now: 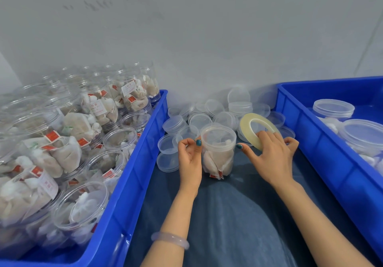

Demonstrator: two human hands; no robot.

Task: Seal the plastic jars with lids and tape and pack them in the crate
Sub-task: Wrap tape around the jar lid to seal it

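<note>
A clear plastic jar [217,152] filled with tea bags stands upright on my lap, a translucent lid on its top. My left hand [189,159] is at the jar's left side, thumb and fingers curled and touching the lid's rim. My right hand [271,159] holds a roll of clear tape [256,130] with fingers through its hole, just right of the jar, the thumb pointing at the lid's edge. A pile of loose clear lids [207,115] lies behind the jar.
A blue crate [143,163] on the left holds several open jars of tea bags [72,142]. Another blue crate [310,125] on the right holds lidded jars [362,136]. A grey wall rises behind. Dark blue fabric covers my lap.
</note>
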